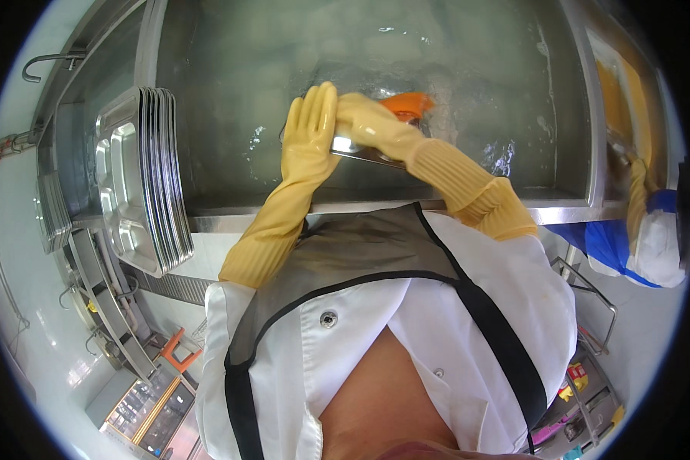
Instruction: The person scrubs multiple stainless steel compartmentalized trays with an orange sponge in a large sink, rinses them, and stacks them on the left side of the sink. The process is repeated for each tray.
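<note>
Both of my hands wear long yellow rubber gloves over a large water-filled sink (578, 115). My left hand (311, 126) grips the left end of a metal tray (374, 154), its fingers stretched out and its thumb hidden. The tray sits tilted at the surface of the cloudy water, mostly covered by my hands. Close beside the left fingers, my right hand (374, 123) is curled and slightly blurred over the tray. An orange cloth (405, 106) sticks out past its far side; the fingers on it are hidden.
A stack of compartment trays (141, 178) stands on edge on the left rim, with more trays (52, 213) beyond it. A faucet (52, 63) is at upper left. To the right, a gloved co-worker (638, 230) stands by another basin (621, 103). An orange stool (178, 351) is behind me.
</note>
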### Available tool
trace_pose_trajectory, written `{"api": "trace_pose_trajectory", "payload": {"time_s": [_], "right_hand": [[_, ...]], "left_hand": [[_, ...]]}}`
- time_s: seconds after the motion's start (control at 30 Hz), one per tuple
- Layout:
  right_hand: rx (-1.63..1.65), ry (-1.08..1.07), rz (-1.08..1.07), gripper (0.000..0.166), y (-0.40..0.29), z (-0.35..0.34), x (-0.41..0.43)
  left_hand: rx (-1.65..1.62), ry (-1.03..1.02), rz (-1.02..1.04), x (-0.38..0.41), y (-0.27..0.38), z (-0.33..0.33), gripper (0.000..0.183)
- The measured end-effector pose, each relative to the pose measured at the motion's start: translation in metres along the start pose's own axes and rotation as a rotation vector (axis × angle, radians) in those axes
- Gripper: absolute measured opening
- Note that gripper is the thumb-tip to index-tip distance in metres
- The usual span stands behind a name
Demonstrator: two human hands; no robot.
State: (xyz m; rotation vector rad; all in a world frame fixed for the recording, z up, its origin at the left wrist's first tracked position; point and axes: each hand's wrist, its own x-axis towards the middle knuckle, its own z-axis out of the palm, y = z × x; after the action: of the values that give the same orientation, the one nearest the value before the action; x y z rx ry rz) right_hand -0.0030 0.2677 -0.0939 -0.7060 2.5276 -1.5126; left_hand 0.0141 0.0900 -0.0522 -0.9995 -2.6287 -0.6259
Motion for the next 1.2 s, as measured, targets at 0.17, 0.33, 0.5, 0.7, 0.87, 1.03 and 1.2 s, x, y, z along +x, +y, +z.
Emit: {"api": "trace_pose_trajectory", "payload": {"time_s": [0.17,0.33,0.5,0.7,0.87,1.03,1.2], "right_hand": [[-0.122,-0.209,-0.142,0.024,-0.020,0.001,-0.024],[0.466,-0.207,0.469,0.024,0.006,-0.049,-0.091],[0.525,0.009,0.845,0.017,0.099,-0.078,-0.143],[0.525,0.225,1.278,0.016,0.235,-0.078,-0.188],[-0.049,-0.150,0.933,0.016,0.209,-0.087,-0.182],[0.004,-0.230,1.098,0.025,0.172,-0.090,-0.168],[-0.141,-0.282,0.780,0.045,0.189,-0.089,-0.174]], "left_hand": [[0.077,-0.023,-0.090,-0.008,-0.006,0.000,0.089],[-0.005,-0.187,-0.074,0.001,0.001,-0.013,0.067],[0.097,-0.150,0.084,-0.001,-0.002,-0.024,0.062],[0.051,0.175,0.256,0.069,-0.012,-0.114,0.031],[0.046,0.494,0.004,0.047,-0.038,-0.244,0.024],[0.110,1.035,-0.821,-0.030,-0.038,-0.356,0.037],[-0.157,1.163,-1.149,-0.156,-0.120,-0.383,0.036]]}}
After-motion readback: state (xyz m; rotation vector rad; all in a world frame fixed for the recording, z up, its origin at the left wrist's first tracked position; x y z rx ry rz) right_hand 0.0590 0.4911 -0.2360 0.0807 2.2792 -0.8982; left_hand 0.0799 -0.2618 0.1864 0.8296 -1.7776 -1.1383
